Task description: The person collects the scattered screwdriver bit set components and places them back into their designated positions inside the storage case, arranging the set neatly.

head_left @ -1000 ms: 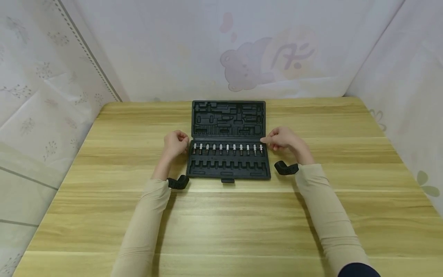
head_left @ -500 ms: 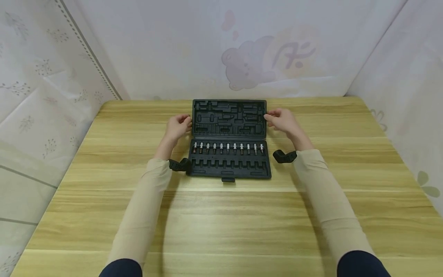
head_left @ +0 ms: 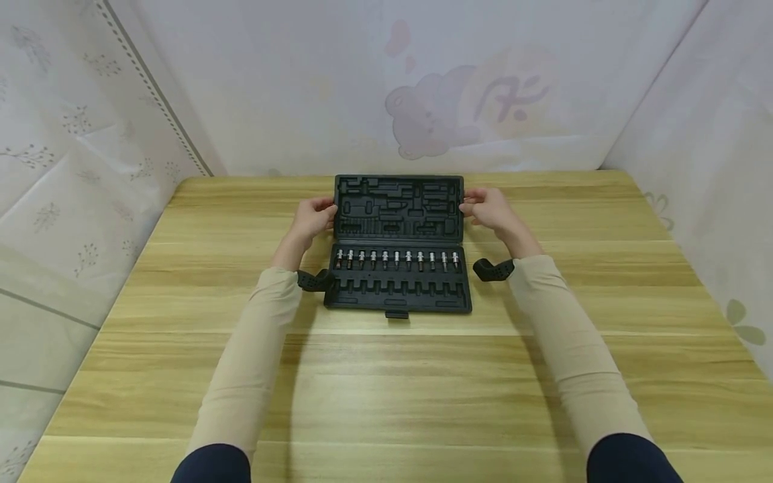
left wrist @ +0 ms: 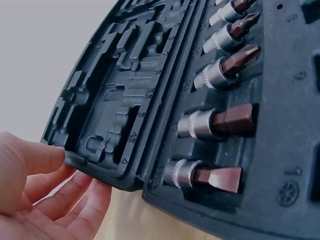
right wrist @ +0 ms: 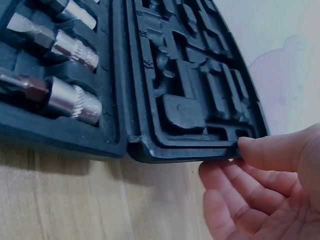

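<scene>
A black plastic socket case (head_left: 368,303) lies open on the table, with its moulded lid (head_left: 398,209) folded back away from me. One row of silver bit sockets (head_left: 396,257) sits in the slots of the base; in the left wrist view a flat bit socket (left wrist: 220,178) is nearest. My left hand (head_left: 311,220) grips the lid's left edge, thumb on the rim and fingers beneath. On the opposite side, my right hand (head_left: 492,209) pinches the lid's right edge, its thumb (right wrist: 265,151) on the rim and its fingers curled below.
The wooden table (head_left: 386,396) extends around the case. A printed curtain (head_left: 290,87) hangs behind the table's back edge, with more patterned cloth at both sides. Black wrist mounts (head_left: 494,270) jut inward from the sleeves, the left one overlapping the case's left edge.
Both hands have moved away from me, from beside the hinge to the lid's side edges, and now grip them. The case has stayed in place, lid folded back.
</scene>
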Motion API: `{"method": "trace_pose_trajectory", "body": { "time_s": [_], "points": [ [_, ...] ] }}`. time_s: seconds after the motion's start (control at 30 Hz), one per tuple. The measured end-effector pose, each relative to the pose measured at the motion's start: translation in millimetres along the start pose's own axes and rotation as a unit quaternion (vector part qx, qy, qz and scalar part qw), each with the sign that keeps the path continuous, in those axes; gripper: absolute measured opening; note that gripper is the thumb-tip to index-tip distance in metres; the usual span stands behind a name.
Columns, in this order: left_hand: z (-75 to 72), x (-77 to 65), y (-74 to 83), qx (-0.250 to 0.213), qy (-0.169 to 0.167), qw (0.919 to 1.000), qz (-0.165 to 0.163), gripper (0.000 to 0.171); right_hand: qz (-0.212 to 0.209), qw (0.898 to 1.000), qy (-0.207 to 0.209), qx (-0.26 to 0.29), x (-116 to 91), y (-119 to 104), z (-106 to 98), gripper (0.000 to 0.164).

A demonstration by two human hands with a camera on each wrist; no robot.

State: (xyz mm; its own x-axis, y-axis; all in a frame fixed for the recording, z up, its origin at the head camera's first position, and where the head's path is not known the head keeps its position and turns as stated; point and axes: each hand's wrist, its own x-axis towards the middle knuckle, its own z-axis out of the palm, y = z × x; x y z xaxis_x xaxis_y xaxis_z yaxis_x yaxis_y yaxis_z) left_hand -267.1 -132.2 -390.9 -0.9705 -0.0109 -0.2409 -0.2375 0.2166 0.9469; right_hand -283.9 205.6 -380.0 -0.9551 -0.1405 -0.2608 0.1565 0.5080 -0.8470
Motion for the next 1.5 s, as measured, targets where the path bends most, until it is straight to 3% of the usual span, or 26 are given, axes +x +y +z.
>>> {"method": "trace_pose_trajectory", "body": {
  "time_s": [0.27, 0.53, 0.8, 0.93, 1.17, 1.33, 1.5],
  "points": [
    [-0.9, -1.0, -1.5, 0.008, 0.024, 0.9989, 0.039, 0.036, -0.051, 0.998, 0.038, -0.003, -2.3, 4.8, 0.2, 0.047],
    [-3.7, -6.9, -4.0, 0.037, 0.022, 0.9938, 0.103, 0.033, -0.109, 0.991, 0.072, -0.005, -9.4, 10.8, -0.1, 0.044],
    [-7.7, -10.1, -8.6, 0.045, 0.011, 0.9882, 0.146, 0.040, -0.151, 0.983, 0.096, 0.035, -17.6, 17.1, 2.1, 0.039],
    [-11.3, -12.0, -9.2, 0.071, -0.001, 0.9809, 0.181, 0.044, -0.186, 0.976, 0.106, 0.045, -21.0, 19.3, 2.1, 0.033],
    [-15.2, -19.8, -8.8, 0.101, 0.002, 0.9586, 0.266, 0.038, -0.224, 0.968, 0.098, 0.056, -30.0, 20.2, 0.2, 0.026],
    [-15.5, -28.2, -9.0, 0.090, 0.009, 0.9542, 0.285, 0.033, -0.264, 0.960, 0.082, 0.051, -37.5, 18.8, -1.3, 0.028],
    [-17.0, -35.8, -11.8, 0.076, 0.009, 0.9517, 0.297, 0.032, -0.321, 0.943, 0.089, -0.007, -45.5, 18.6, -0.4, 0.043]
  ]
}}
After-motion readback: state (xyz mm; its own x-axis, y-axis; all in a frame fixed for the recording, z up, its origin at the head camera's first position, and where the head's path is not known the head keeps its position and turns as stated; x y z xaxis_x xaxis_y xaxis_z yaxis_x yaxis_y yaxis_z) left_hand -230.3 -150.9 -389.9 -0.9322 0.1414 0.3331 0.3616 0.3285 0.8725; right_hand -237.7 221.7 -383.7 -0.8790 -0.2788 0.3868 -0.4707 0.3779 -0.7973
